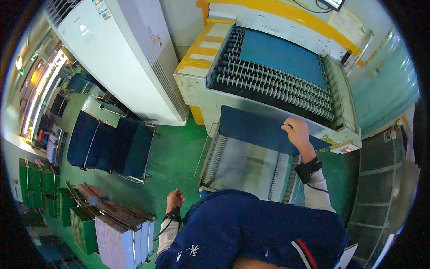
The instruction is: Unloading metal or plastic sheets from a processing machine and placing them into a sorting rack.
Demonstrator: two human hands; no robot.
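Note:
A dark blue flat panel (246,125) stands in a slotted rack (244,163) in front of the roller machine. My right hand (297,133) is closed at the panel's upper edge, its fingertips pinched there. A second, lighter blue panel (282,54) lies flat on the rows of rollers (268,85) inside the machine. My left hand (175,200) hangs low at the left, away from the rack, with its fingers curled in and nothing visible in them. Both wrists wear black bands with thin cables.
A tall white air conditioner (121,58) stands left of the machine (192,83). Carts with dark panels (109,148) and racks of white-edged boards (123,237) stand on the green floor at left. A grey mesh rack (376,179) is at right, below a clear plastic curtain (385,85).

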